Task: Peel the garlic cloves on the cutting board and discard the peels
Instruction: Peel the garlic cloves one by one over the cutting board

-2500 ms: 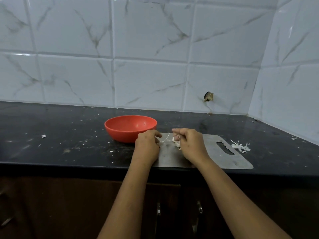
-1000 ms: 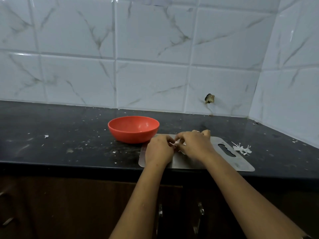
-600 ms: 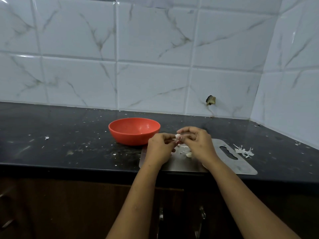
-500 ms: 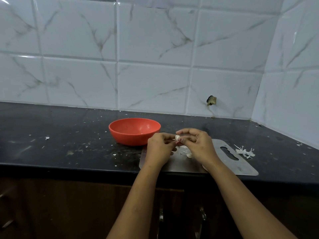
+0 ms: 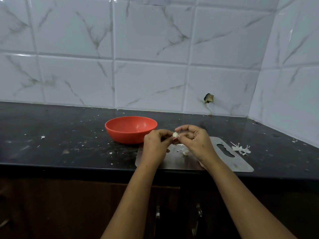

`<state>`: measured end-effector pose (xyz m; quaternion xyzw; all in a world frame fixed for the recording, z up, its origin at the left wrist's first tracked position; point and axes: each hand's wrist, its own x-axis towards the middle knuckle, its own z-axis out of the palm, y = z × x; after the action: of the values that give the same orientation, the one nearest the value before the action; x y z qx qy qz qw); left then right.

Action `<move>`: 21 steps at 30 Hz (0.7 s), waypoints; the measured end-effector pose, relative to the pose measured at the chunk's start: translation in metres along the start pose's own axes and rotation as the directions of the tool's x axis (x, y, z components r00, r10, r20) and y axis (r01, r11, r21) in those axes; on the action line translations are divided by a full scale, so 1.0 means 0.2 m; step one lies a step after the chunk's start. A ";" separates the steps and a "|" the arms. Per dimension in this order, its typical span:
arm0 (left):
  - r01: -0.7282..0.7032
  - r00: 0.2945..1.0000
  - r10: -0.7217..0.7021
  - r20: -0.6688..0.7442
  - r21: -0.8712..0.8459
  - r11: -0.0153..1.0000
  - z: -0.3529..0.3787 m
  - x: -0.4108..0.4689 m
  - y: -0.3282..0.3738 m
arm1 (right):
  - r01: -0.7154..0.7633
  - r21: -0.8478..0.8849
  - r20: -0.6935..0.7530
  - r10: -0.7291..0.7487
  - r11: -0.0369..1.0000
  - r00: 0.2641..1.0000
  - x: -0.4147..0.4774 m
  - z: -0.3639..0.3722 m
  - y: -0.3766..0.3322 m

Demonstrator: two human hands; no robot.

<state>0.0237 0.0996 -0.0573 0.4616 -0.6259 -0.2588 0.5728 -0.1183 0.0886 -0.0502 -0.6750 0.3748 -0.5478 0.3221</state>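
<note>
A marble-veined tiled wall backs a dark, crumb-flecked desk, where a steel cutting board lies along the front edge; above the board's left half the left hand and right hand come together, fingertips of both pinched on one garlic clove held clear of the board; a second clove lies on the board under the right hand, small white scraps beside it; a heap of peels sits on the desk just off the board's right end, near its handle slot; an orange bowl stands at the board's back-left corner, whether touching it cannot be told. The likely risks: the held clove is small and probably slick, so a hard tug on the skin could shoot it out of the pinch onto the desk or over the front edge; papery skin may cling to fingers or drift off the board instead of joining the heap; a nail pressed too deep could gouge the flesh.
</note>
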 end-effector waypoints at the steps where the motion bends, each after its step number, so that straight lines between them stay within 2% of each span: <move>1: -0.010 1.000 0.010 0.009 0.008 1.000 0.00 0.00 0.00 | -0.008 0.012 0.001 0.008 1.000 1.000 0.00 0.00 0.00; 9: -0.046 0.996 0.047 0.078 -0.018 0.999 0.00 -0.01 0.01 | 0.029 0.033 -0.011 -0.029 0.999 1.000 0.00 -0.01 0.00; 16: 0.006 1.000 -0.006 -0.021 -0.034 0.999 0.01 0.00 -0.01 | -0.031 -0.017 -0.012 0.031 0.999 0.999 0.01 0.01 0.01; 21: 0.026 0.997 -0.024 -0.078 0.030 0.999 0.02 0.02 -0.03 | -0.065 0.112 0.002 0.065 0.992 0.998 0.02 0.01 0.01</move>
<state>0.0219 0.0937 -0.0613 0.4880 -0.6012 -0.2380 0.5863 -0.1154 0.0850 -0.0501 -0.6427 0.3655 -0.5580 0.3769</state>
